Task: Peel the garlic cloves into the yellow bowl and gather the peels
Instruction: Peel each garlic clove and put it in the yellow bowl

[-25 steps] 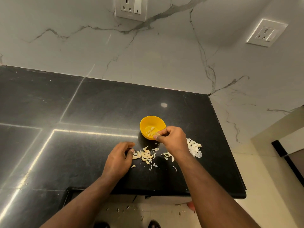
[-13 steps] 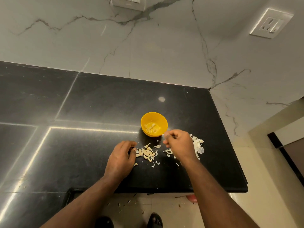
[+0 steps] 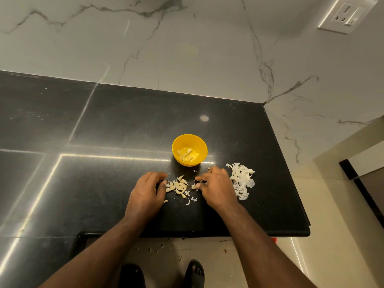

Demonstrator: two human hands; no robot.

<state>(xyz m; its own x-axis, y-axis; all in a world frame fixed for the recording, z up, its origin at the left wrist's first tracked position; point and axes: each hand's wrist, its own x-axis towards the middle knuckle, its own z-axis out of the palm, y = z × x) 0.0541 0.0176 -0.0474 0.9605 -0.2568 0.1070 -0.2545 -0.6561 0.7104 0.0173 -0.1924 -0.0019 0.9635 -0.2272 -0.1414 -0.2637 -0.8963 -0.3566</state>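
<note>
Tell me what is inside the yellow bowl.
A few pale peeled garlic cloves lie on the bottom of the yellow bowl. Its near inner wall is hidden by the rim, so anything there cannot be seen.

both hands (image 3: 145, 192) (image 3: 216, 189) flank garlic cloves (image 3: 179, 187) below yellow bowl (image 3: 199, 142).

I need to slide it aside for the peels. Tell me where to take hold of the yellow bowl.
Take the small round yellow plastic bowl by its rim, pinching the right edge from above. It stands upright with an open top and sloping walls, and the right hand is nearest that side.
</note>
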